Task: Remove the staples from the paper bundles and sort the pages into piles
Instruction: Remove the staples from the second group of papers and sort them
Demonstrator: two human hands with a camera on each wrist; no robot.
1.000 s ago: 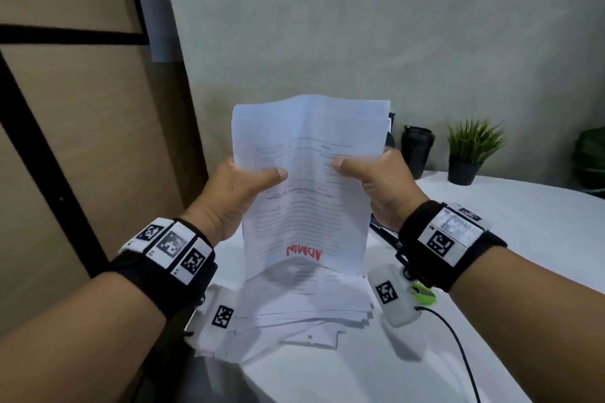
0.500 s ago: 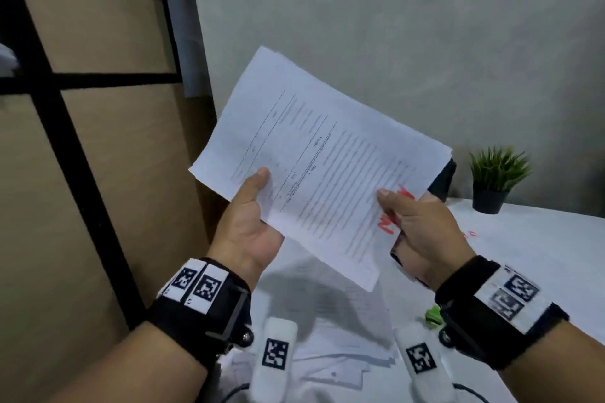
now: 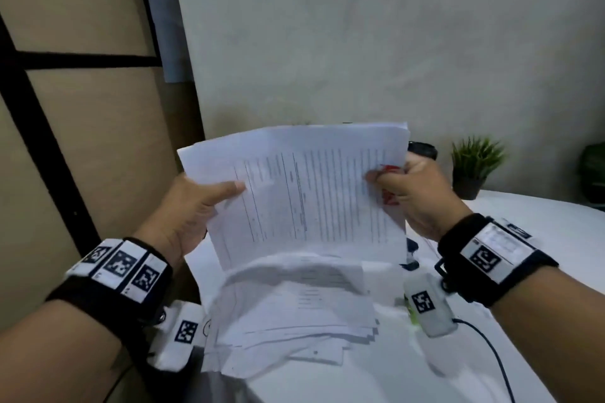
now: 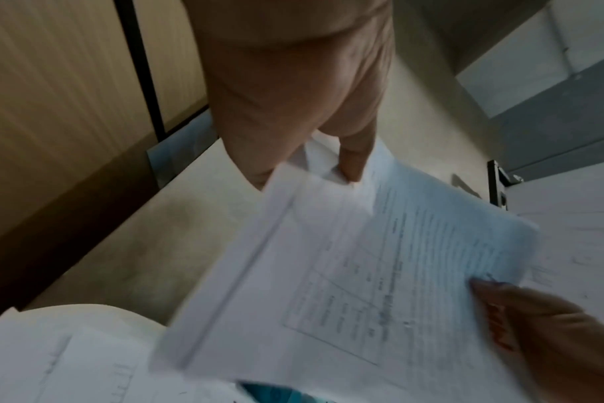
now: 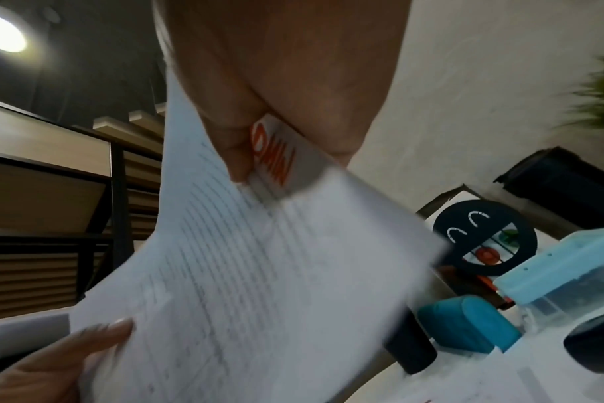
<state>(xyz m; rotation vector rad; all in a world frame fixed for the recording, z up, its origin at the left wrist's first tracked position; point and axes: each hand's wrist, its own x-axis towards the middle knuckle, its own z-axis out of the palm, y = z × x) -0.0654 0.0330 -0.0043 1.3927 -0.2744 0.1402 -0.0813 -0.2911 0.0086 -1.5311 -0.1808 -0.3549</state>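
I hold a white printed paper bundle up in the air over the table, turned sideways. My left hand grips its left edge, thumb on the front. My right hand pinches the right edge over red lettering. In the left wrist view the paper bundle is blurred, with my left fingers behind it. The right wrist view shows the paper bundle pinched under my right thumb. Below it a loose pile of pages lies on the white table. No staple is visible.
A small potted plant and a dark cup stand at the back right by the wall. Teal and blue desk items and a round black object sit right of the papers. A cable runs across the table.
The bundle has swung from a diagonal tilt, high on the left, down to a level sideways hold nearer the pile. Both hands kept their grip on its edges.
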